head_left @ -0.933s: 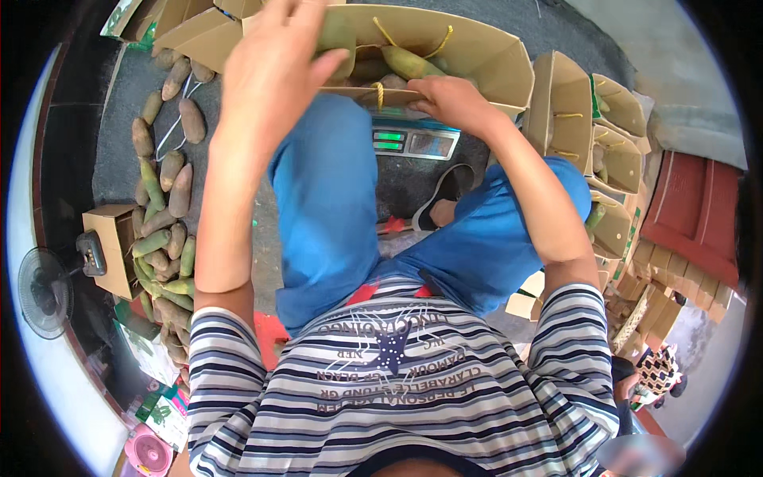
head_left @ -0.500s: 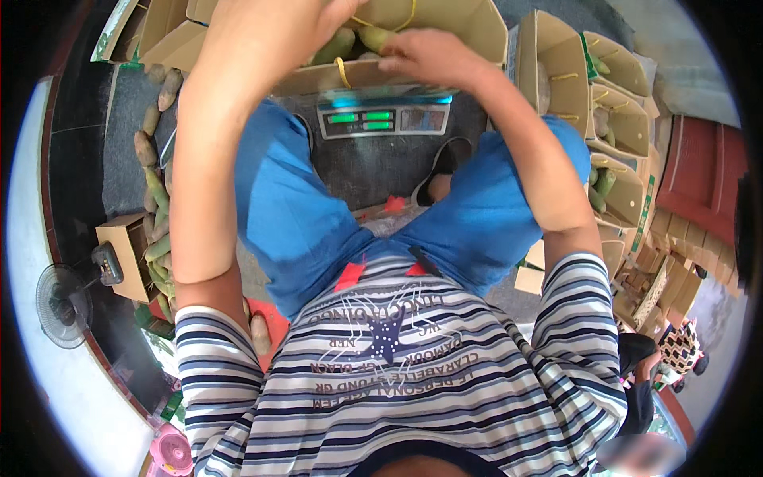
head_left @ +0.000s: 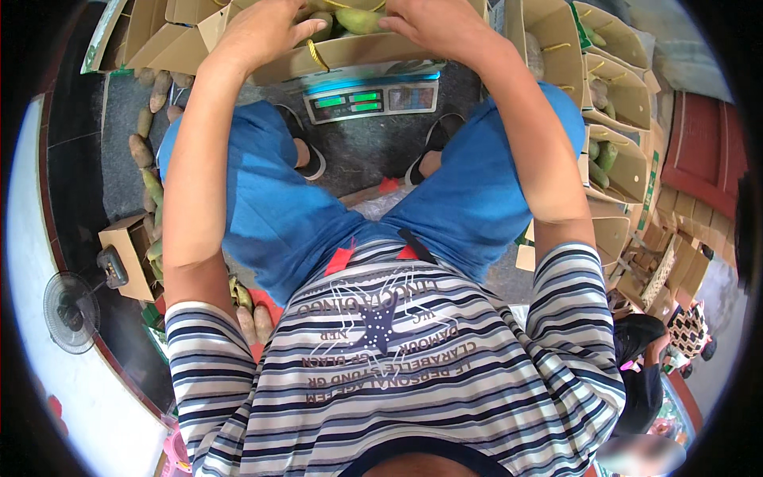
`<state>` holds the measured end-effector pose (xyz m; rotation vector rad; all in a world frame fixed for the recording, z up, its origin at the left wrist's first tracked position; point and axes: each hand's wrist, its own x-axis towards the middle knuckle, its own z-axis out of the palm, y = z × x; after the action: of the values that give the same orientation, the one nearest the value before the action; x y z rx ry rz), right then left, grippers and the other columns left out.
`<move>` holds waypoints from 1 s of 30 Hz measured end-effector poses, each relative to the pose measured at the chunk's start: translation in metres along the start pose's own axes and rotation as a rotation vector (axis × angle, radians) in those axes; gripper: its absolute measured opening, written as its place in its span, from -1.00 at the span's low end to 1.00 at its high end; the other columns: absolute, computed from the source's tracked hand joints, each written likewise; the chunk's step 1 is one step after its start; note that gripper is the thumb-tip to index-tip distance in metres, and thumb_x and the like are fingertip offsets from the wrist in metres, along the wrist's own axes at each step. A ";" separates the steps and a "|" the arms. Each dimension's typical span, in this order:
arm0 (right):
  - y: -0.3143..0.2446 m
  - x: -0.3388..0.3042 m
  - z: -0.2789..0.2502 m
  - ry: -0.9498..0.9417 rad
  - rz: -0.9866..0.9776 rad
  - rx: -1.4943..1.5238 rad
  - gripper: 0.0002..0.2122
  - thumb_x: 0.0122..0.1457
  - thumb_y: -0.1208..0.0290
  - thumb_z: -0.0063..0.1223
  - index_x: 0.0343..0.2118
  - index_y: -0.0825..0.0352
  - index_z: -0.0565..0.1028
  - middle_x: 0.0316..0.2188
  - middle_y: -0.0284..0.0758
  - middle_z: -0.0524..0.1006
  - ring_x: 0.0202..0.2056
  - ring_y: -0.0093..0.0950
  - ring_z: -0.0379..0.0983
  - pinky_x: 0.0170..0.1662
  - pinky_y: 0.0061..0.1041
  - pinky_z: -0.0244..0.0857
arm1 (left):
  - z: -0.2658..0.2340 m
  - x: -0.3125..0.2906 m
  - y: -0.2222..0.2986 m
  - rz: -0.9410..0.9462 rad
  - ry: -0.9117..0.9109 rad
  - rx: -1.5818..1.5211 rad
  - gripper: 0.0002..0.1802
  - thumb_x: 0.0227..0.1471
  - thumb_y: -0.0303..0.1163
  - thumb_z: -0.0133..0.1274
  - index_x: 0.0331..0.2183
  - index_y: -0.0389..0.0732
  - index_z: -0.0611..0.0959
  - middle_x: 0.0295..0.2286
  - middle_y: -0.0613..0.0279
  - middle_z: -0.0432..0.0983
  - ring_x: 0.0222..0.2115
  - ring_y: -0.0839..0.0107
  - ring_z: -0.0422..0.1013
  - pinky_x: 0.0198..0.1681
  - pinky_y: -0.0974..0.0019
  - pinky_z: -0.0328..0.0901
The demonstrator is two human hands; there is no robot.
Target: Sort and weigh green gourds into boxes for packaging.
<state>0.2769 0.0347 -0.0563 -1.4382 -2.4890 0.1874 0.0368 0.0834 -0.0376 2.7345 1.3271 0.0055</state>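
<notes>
Mangoes (head_left: 358, 17) in carton (head_left: 350, 54) | left hand (head_left: 266, 28), right hand (head_left: 433, 24) at rim

You sit over a dark, speckled floor (head_left: 373, 159) in bright daylight. To your left a small fan (head_left: 70, 312) stands on a pale strip of ground (head_left: 48, 397). On your right, open cardboard boxes (head_left: 616, 119) are stacked in a row beside a dark red panel (head_left: 703, 147).
</notes>
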 end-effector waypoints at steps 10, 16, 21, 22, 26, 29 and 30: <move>-0.002 -0.008 0.006 -0.155 0.037 -0.017 -0.69 0.16 0.12 -0.18 -0.41 0.32 0.42 -0.41 -0.18 0.47 -0.30 -0.18 0.39 -0.29 -0.23 0.24 | -0.017 -0.002 0.021 -0.136 -0.113 -0.043 -0.59 -0.08 -0.12 0.03 -0.32 -0.29 0.51 -0.32 -0.12 0.45 -0.25 0.01 0.39 -0.19 0.07 0.28; -0.015 -0.002 0.008 -0.243 -0.015 -0.025 -0.72 0.11 0.15 -0.09 -0.37 0.32 0.43 -0.42 -0.18 0.47 -0.31 -0.17 0.41 -0.28 -0.22 0.27 | 0.002 -0.013 0.012 0.002 0.049 -0.107 -0.63 -0.13 -0.14 0.09 -0.37 -0.25 0.56 -0.37 -0.02 0.49 -0.29 0.07 0.43 -0.25 0.12 0.32; -0.018 0.002 0.011 -0.243 -0.003 -0.018 -0.73 0.08 0.19 -0.04 -0.32 0.31 0.43 -0.44 -0.19 0.45 -0.33 -0.17 0.41 -0.29 -0.23 0.28 | -0.005 -0.007 0.024 -0.002 0.070 -0.184 -0.63 -0.11 -0.15 0.08 -0.36 -0.27 0.54 -0.35 -0.02 0.48 -0.29 0.06 0.42 -0.25 0.13 0.32; -0.018 0.002 0.012 -0.238 -0.008 -0.021 -0.74 0.08 0.20 -0.03 -0.29 0.31 0.43 -0.43 -0.20 0.45 -0.33 -0.17 0.41 -0.30 -0.24 0.28 | -0.006 -0.003 0.027 -0.023 0.047 -0.170 -0.63 -0.12 -0.15 0.09 -0.35 -0.26 0.55 -0.36 0.00 0.49 -0.30 0.08 0.43 -0.26 0.14 0.33; -0.023 0.009 0.014 -0.276 -0.016 -0.035 -0.75 0.08 0.22 -0.03 -0.28 0.31 0.42 -0.42 -0.19 0.44 -0.32 -0.17 0.41 -0.29 -0.23 0.28 | -0.010 0.000 0.033 -0.065 -0.063 -0.140 -0.62 -0.12 -0.16 0.10 -0.30 -0.24 0.57 -0.38 0.04 0.52 -0.30 0.14 0.46 -0.28 0.14 0.36; -0.029 0.012 0.013 -0.349 0.007 -0.065 -0.69 0.10 0.24 -0.05 -0.17 0.34 0.40 -0.30 -0.15 0.46 -0.23 -0.17 0.40 -0.20 -0.28 0.26 | -0.010 0.000 0.037 -0.066 -0.095 -0.141 -0.63 -0.12 -0.17 0.10 -0.30 -0.23 0.58 -0.38 0.06 0.53 -0.31 0.17 0.47 -0.30 0.13 0.36; -0.029 0.011 0.016 -0.313 -0.008 -0.049 -0.71 0.09 0.25 -0.04 -0.19 0.32 0.40 -0.33 -0.16 0.46 -0.24 -0.16 0.40 -0.22 -0.25 0.27 | -0.010 0.000 0.036 -0.076 -0.091 -0.145 -0.63 -0.12 -0.17 0.10 -0.30 -0.23 0.58 -0.38 0.06 0.53 -0.31 0.17 0.47 -0.30 0.13 0.36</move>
<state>0.2436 0.0297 -0.0627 -1.5197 -2.7622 0.3799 0.0642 0.0620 -0.0238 2.5321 1.3492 -0.0272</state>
